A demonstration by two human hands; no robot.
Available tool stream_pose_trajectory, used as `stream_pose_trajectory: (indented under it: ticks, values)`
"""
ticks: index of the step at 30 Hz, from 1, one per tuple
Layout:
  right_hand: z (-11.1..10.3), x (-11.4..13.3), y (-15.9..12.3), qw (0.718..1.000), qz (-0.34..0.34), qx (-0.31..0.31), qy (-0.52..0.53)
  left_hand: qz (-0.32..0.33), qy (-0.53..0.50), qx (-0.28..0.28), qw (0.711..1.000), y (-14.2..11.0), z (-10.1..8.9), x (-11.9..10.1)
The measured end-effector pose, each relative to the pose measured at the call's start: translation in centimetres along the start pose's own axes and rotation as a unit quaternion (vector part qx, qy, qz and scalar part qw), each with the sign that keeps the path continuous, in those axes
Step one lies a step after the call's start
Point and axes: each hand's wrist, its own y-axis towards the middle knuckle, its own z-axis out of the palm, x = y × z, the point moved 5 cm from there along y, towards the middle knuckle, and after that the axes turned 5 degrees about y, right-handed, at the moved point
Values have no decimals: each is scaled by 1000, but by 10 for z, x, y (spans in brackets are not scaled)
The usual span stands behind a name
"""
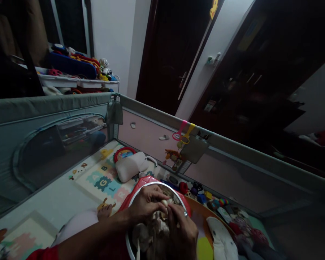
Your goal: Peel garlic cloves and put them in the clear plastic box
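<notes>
My left hand (146, 204) and my right hand (182, 227) meet over a metal bowl (128, 241), pinching a pale garlic clove (164, 203) between their fingertips. A ring shows on a finger of my right hand. Below the hands, the bowl holds whole garlic bulbs (141, 233) and papery skins, partly covered by my fingers. Under the bowl is a red surface (144, 179), mostly hidden by the bowl and my arm.
A mesh playpen fence (151, 112) surrounds a letter-printed mat (97, 182). A white, rounded object (130, 167) lies beyond the bowl. Small toys (202, 196) line the fence at right. A bare foot (105, 212) rests left of the bowl.
</notes>
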Motion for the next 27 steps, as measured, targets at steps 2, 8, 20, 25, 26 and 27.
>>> stream_pose_trajectory:
  ticks: [2, 8, 20, 25, 26, 27]
  values:
    - [0, 1, 0, 1000, -27, -9, -9, 2, 23, 6, 1000, 0, 0, -1]
    - [2, 6, 4, 994, -39, 69, -82, 15, 67, 23, 997, 0, 0, -4]
    - [-2, -3, 6, 997, 63, 18, -35, 104, 129, 44, 985, -3, 4, -16]
    - [-2, -9, 1, 995, 97, 25, -12, 129, 119, 26, 984, -4, 1, -12]
    - [-1, -9, -1, 995, 98, 24, -4, 130, 119, 23, 984, -4, 1, -10]
    - [-1, -9, -2, 995, 95, 22, 3, 130, 121, 20, 984, -4, 1, -8]
